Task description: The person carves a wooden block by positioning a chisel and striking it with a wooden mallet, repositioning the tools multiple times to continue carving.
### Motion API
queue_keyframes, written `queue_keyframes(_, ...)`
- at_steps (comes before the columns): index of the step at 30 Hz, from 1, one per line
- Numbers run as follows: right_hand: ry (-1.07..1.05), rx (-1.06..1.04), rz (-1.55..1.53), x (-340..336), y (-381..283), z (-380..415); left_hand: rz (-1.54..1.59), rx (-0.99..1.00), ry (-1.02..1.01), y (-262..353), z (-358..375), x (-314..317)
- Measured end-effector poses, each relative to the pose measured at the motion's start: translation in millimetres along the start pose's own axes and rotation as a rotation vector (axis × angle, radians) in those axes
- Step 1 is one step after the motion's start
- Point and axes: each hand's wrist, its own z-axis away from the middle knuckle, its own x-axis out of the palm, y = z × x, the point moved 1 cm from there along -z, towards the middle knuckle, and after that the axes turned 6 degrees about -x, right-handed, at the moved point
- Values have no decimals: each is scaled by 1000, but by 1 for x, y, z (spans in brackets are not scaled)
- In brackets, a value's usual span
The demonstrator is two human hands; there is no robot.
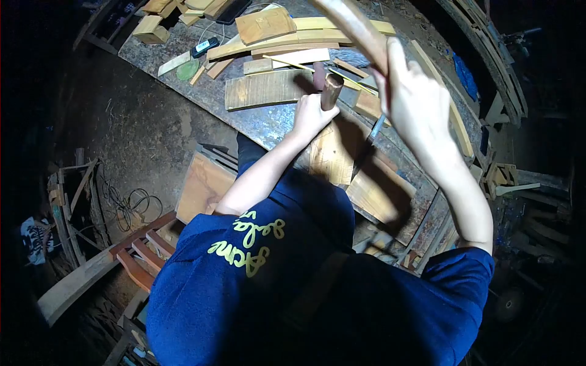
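My left hand (314, 116) is closed around the upright wooden handle of what looks like a chisel (331, 93); its lower end is hidden. Beneath it lies a flat wooden board (332, 155) at the near edge of the workbench. Raised higher and to the right, my right hand (421, 104) grips a thick wooden stick (357, 27), whose far end runs out of the top of the view. A narrow metal tool (376, 129) shows below my right hand. Another board (372, 189) lies to the right, under a dark shadow.
The workbench (143, 58) carries several curved wooden pieces (268, 88), a wood block (265, 24), a black device (205, 46) and a green disc (187, 70). A reddish wooden frame (137, 268) and coiled cable (131, 204) are at the left. Another person (36, 238) is at far left.
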Motion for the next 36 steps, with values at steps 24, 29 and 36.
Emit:
queue_keyframes(24,-195,202,-864,30,15,37,-4,-7,18,-10,-2,6)
queue_keyframes(29,104,401,-1251,19,12,29,33,0,0,-1,2,0)
queue_keyframes(36,682,-241,-1779,-15,36,-36,-12,13,-8,0,2,4)
